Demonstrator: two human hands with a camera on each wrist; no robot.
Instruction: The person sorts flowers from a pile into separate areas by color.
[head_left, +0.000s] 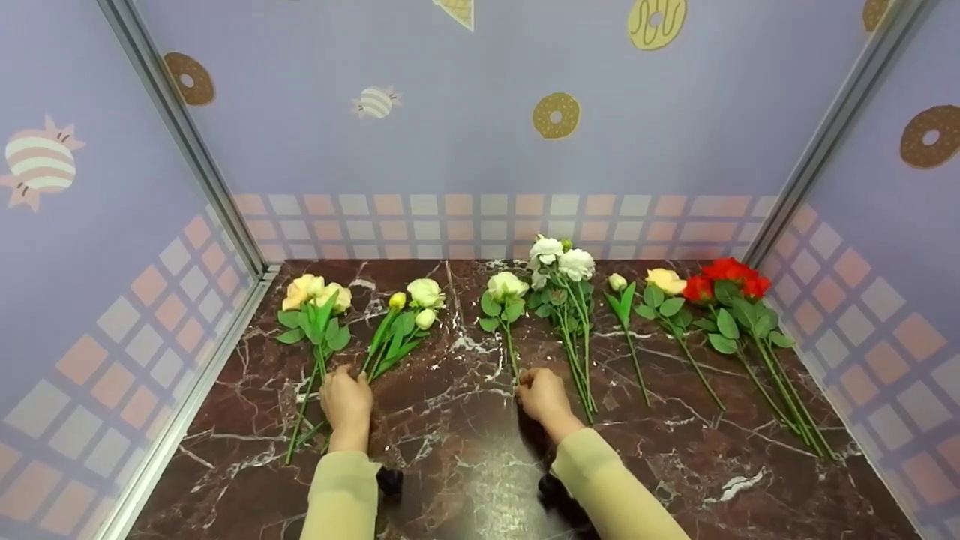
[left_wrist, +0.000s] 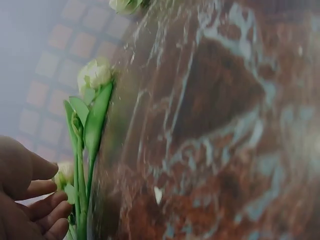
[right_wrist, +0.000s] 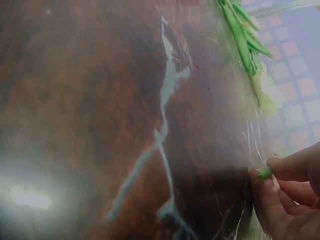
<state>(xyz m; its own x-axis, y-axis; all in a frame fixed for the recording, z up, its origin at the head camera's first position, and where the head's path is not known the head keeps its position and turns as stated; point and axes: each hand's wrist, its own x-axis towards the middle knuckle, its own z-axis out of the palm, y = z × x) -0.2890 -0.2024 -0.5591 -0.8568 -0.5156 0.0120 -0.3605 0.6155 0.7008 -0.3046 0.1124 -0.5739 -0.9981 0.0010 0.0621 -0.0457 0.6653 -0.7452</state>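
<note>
My right hand [head_left: 543,397] pinches the lower stem of a single pale white-green rose [head_left: 507,286] lying on the table. In the right wrist view the green stem end [right_wrist: 264,173] pokes out between thumb and forefinger. At the left, my left hand [head_left: 347,403] is over the lower stems of a small bunch with a yellow tulip [head_left: 397,301], a white tulip [head_left: 425,319] and a pale green rose [head_left: 424,292]. In the left wrist view its loosely bent fingers [left_wrist: 52,206] lie beside the stems, with a gap below the thumb.
Peach roses [head_left: 307,292] lie at the far left of the marble-patterned table [head_left: 465,450]. Rightward lie white flowers [head_left: 576,265], a white tulip [head_left: 617,282], a peach rose [head_left: 665,281] and red roses [head_left: 731,277]. Patterned panels [head_left: 465,150] enclose the back and sides.
</note>
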